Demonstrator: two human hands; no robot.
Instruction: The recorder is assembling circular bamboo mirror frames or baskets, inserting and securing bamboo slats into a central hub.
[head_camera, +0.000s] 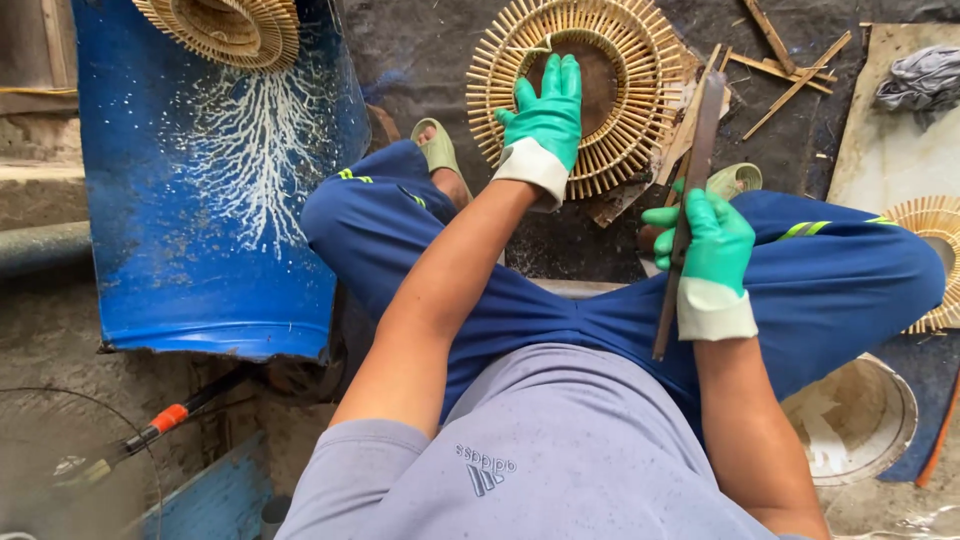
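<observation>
Seated worker, legs apart. Right hand (708, 240) (green-gloved) is wrapped around a long flat blade (688, 200), held upright, ready beside the work. Left hand (545, 115) lies spread, fingers pressing the round bamboo-slat frame (640, 75) flat on the ground ahead. Beyond: blue barrel half (200, 200), loose sticks (790, 65).

From my feed I see a curved blue plastic barrel half (200, 200) splashed white, a crumpled grey rag (925, 78) on a pale board (880, 130), and loose bamboo sticks (790, 65) scattered nearby.

Matt rubbery gloves (545, 118), slatted bamboo ring (620, 60)
</observation>
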